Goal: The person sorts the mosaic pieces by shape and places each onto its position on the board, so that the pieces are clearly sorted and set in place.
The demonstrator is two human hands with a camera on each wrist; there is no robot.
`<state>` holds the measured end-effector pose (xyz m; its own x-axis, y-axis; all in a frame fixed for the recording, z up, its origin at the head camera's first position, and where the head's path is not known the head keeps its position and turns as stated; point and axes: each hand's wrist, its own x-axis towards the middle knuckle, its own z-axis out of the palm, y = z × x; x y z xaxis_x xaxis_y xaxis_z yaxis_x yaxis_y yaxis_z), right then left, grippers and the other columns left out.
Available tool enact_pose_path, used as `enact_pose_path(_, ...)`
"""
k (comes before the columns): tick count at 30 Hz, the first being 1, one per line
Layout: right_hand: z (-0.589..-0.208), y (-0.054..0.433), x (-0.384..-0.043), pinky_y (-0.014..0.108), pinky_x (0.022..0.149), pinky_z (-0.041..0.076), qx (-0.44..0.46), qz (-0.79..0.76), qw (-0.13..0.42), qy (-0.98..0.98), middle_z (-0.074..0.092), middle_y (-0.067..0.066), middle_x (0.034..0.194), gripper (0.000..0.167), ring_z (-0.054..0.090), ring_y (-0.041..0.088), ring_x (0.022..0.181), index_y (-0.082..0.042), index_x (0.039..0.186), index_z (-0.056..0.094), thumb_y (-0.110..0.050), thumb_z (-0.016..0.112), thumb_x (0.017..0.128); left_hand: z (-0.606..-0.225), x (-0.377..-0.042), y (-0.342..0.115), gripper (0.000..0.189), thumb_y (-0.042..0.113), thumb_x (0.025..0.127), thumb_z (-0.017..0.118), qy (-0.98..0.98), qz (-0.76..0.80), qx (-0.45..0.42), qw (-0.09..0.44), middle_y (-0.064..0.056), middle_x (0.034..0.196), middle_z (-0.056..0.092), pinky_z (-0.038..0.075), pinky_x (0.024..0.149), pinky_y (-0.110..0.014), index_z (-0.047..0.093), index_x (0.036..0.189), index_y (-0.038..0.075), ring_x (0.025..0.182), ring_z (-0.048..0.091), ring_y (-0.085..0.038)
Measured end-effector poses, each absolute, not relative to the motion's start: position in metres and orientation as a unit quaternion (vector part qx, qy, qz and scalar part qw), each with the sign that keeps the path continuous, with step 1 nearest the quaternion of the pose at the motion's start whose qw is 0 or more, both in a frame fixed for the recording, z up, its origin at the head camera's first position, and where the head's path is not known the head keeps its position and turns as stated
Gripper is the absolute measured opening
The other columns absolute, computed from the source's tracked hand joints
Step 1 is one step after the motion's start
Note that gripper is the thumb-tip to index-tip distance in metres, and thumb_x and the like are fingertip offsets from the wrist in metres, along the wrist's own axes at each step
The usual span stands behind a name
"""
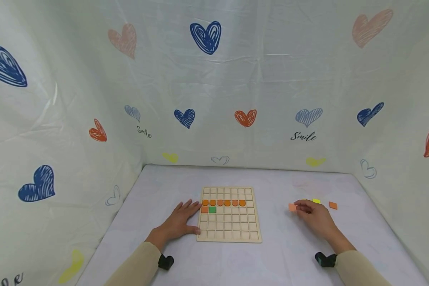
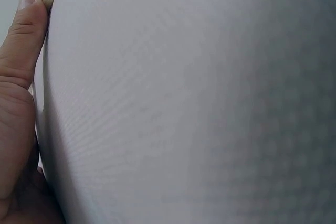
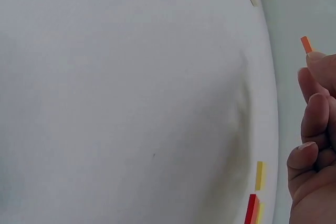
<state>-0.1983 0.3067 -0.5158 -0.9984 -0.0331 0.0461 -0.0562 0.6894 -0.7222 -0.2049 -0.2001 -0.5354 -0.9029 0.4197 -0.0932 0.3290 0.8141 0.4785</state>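
Observation:
A pale wooden grid board (image 1: 232, 234) lies on the table. One of its rows holds several orange discs (image 1: 227, 203), and just below them sit an orange square tile (image 1: 204, 209) and a green square tile (image 1: 212, 209). My left hand (image 1: 179, 222) is spread flat at the board's left side, thumb and fingertips at the edge; its thumb meets the rim in the left wrist view. To the right of the board, my right hand (image 1: 316, 218) pinches a light-orange square tile (image 1: 292, 207) between thumb and finger, held above the table in the right wrist view (image 3: 305, 44).
Beyond the right hand lie yellow tiles (image 1: 316, 201), partly hidden by it, and an orange tile (image 1: 333, 205) farther right. A red-edged tile (image 3: 251, 211) also shows in the right wrist view. A white curtain (image 1: 221, 79) with printed hearts encloses the table's back and sides.

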Motion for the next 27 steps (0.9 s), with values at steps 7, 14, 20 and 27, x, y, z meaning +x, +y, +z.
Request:
enact_pose_path(7, -0.507, 0.289, -0.207, 0.018, 0.074, 0.059, 0.03, 0.423, 0.006, -0.906, 0.077, 0.008, 0.11, 0.03, 0.069, 0.01, 0.094, -0.006, 0.126, 0.072, -0.015, 0.075, 0.098, -0.535, -0.204, -0.2, 0.101, 0.059, 0.083, 0.082, 0.948, 0.232, 0.196, 0.097, -0.008, 0.17, 0.04, 0.012, 0.134, -0.056, 0.041, 0.163, 0.014, 0.162, 0.023, -0.036)
enact_pose_path(14, -0.503, 0.269, -0.215, 0.017, 0.074, 0.059, 0.035, 0.433, 0.003, -0.901, 0.077, 0.007, 0.109, 0.031, 0.07, 0.015, 0.095, -0.006, 0.127, 0.072, -0.014, 0.077, 0.097, -0.537, -0.205, -0.2, 0.102, 0.06, 0.082, 0.082, 0.948, 0.231, 0.197, 0.095, -0.008, 0.169, 0.04, 0.013, 0.134, -0.057, 0.041, 0.163, 0.014, 0.162, 0.023, -0.036)
enact_pose_path(20, -0.5, 0.251, -0.221, 0.016, 0.075, 0.059, 0.042, 0.45, -0.004, -0.892, 0.075, 0.007, 0.108, 0.031, 0.068, 0.02, 0.096, -0.005, 0.127, 0.072, -0.014, 0.076, 0.098, -0.538, -0.207, -0.201, 0.101, 0.059, 0.083, 0.082, 0.949, 0.228, 0.193, 0.103, -0.005, 0.171, 0.038, 0.011, 0.135, -0.054, 0.039, 0.165, 0.017, 0.163, 0.02, -0.033)
enact_pose_path(27, -0.499, 0.228, -0.23, 0.017, 0.076, 0.059, 0.058, 0.461, -0.008, -0.886, 0.076, 0.005, 0.109, 0.032, 0.07, 0.017, 0.095, -0.007, 0.127, 0.072, -0.017, 0.077, 0.097, -0.538, -0.205, -0.201, 0.101, 0.059, 0.083, 0.082, 0.949, 0.228, 0.19, 0.105, -0.004, 0.171, 0.038, 0.011, 0.135, -0.054, 0.039, 0.165, 0.018, 0.163, 0.02, -0.032)
